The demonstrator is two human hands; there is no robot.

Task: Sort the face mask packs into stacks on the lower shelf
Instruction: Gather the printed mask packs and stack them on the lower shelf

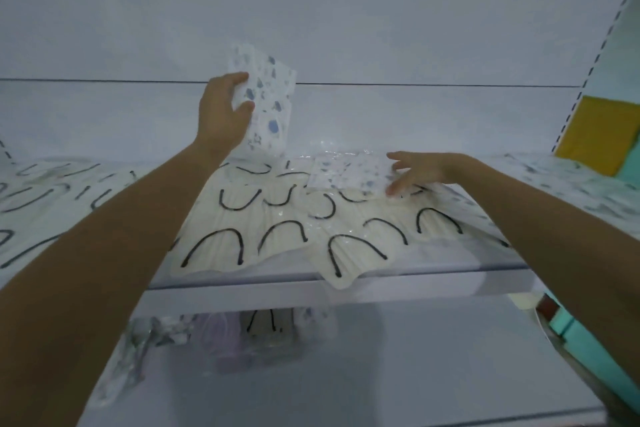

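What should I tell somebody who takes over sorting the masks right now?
Left hand grips a speckled pack, lifted upright.
Right hand is open, fingertips at a second speckled pack lying on the upper shelf.
Cream packs lie scattered on that shelf.
Done: a few packs sit on the lower shelf, too blurry to count.
Left: bring the rest down into stacks by kind.

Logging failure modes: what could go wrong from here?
Cream pleated mask packs with black ear loops overhang the white shelf edge; the right hand reaching for the flat blue-speckled white pack could nudge one off. The left hand grips upright blue-speckled packs by one side; one might slip.
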